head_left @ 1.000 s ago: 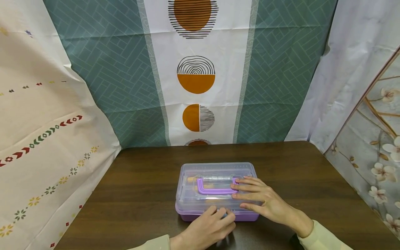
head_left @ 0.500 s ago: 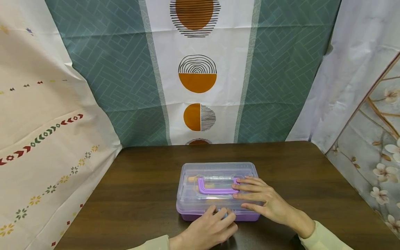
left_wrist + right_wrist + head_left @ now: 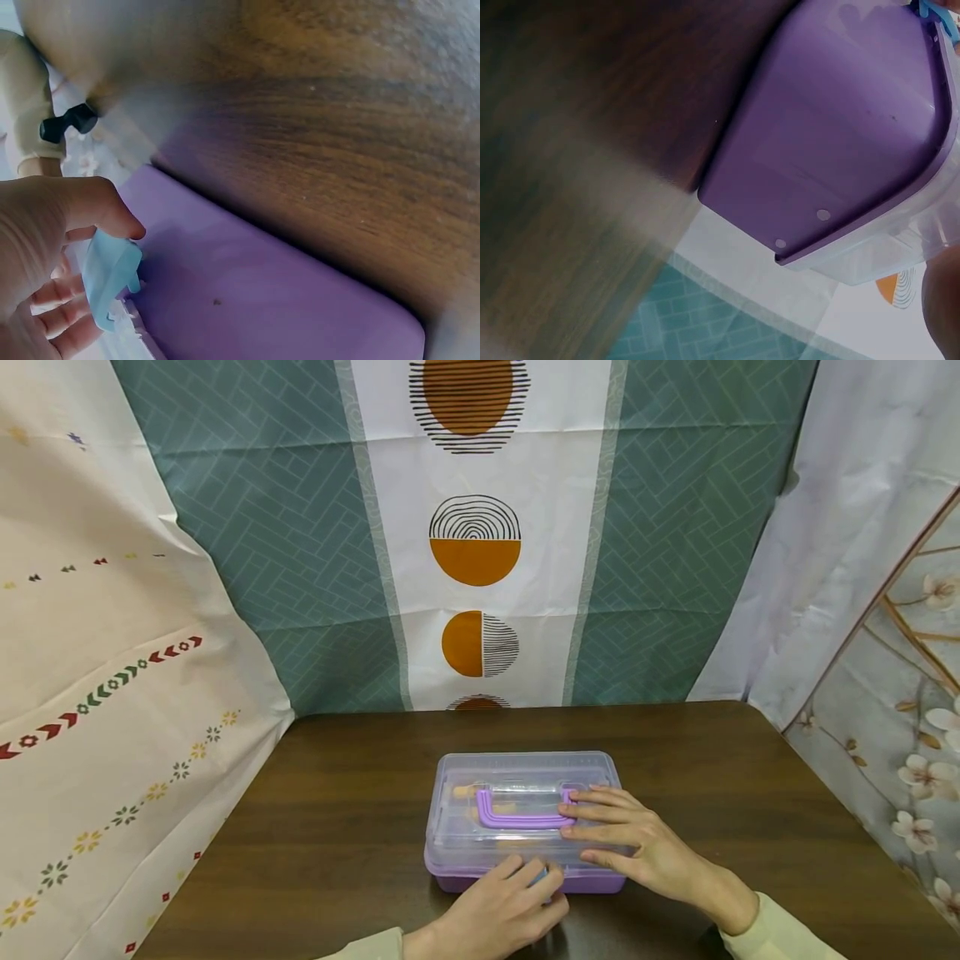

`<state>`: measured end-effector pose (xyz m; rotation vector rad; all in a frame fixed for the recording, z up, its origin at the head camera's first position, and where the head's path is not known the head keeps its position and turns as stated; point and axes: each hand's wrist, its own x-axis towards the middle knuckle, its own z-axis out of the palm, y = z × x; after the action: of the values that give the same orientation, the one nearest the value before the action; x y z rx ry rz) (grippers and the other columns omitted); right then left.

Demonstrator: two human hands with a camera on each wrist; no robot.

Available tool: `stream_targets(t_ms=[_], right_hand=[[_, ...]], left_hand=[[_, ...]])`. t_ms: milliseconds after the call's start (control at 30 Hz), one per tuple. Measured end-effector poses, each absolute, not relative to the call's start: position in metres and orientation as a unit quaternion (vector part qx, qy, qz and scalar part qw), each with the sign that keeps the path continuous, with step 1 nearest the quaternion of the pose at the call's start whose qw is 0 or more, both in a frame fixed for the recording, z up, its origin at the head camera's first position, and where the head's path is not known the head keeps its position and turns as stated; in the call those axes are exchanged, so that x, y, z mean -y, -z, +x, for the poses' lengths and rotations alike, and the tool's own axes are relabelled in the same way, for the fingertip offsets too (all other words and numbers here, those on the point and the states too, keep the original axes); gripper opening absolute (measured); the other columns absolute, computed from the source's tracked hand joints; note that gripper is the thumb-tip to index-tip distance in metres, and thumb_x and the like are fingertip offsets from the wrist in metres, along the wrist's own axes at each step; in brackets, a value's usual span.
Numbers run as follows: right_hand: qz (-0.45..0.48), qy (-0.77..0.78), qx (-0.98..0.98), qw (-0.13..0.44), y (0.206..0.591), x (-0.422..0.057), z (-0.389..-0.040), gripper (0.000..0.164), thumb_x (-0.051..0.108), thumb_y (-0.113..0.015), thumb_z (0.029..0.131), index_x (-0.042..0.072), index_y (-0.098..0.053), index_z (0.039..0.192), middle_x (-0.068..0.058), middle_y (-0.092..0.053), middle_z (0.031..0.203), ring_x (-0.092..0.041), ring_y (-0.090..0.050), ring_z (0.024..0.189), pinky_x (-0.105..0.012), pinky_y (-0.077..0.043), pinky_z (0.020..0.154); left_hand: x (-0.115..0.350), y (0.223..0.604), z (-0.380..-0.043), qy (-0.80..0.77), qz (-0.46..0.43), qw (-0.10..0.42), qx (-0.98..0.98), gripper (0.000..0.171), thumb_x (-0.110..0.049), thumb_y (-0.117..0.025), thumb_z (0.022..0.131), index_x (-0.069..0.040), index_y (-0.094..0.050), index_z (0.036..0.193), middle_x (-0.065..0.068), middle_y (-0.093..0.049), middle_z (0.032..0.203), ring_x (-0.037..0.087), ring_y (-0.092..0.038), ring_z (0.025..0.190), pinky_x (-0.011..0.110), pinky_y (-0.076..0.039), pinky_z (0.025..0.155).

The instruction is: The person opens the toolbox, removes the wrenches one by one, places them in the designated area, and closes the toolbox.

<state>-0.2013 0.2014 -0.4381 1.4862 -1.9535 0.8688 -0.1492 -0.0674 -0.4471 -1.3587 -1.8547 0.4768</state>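
Observation:
A plastic box with a clear lid (image 3: 457,847) and a purple base (image 3: 592,883) sits on the brown table, its lid down. On the lid lies a purple handle (image 3: 525,821). My left hand (image 3: 504,906) is at the front, pinching the light blue latch (image 3: 112,270) between thumb and fingers; in the left wrist view the latch is tilted out from the purple wall. My right hand (image 3: 645,839) rests on the right of the lid with fingers spread, fingertips by the handle's right end. Orange-yellow things (image 3: 465,792) show dimly through the lid; their kind is unclear.
The brown table (image 3: 337,827) runs around the box, its far edge against a green and white curtain (image 3: 480,593). Patterned cloth (image 3: 135,693) hangs at the left, floral cloth (image 3: 915,760) at the right.
The head view has shifted slightly. Left fingers at the latch have moved a little; the right hand and the box stay in place.

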Motion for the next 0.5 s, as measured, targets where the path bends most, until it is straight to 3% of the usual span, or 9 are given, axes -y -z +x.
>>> stream_targets(t_ms=[233,500], right_hand=[[0.548,-0.325,0.724,0.264,0.4376,-0.2012,-0.2011,0.035,0.025,-0.070,0.101,0.011,-0.072,0.133,-0.013,-0.066,0.140,-0.030,-0.054,0.137,-0.032,-0.026,0.124],[0.546,-0.324,0.726,0.264,0.4374,-0.2006,-0.2004,0.035,0.026,-0.069,0.101,0.011,-0.072,0.133,-0.013,-0.066,0.140,-0.029,-0.054,0.137,-0.032,-0.026,0.124]], left_hand=[[0.0682,0.4488,-0.1495,-0.181,-0.535,0.382,0.732,0.011,-0.028,-0.056,0.103,-0.026,-0.066,0.100,-0.004,-0.062,0.122,0.010,-0.057,0.104,0.022,-0.047,0.086],[0.0692,0.4482,-0.1491,-0.184,-0.541,0.382,0.726,0.032,-0.016,-0.037,0.108,-0.025,-0.066,0.099,-0.001,-0.061,0.123,0.014,-0.057,0.105,0.024,-0.050,0.088]])
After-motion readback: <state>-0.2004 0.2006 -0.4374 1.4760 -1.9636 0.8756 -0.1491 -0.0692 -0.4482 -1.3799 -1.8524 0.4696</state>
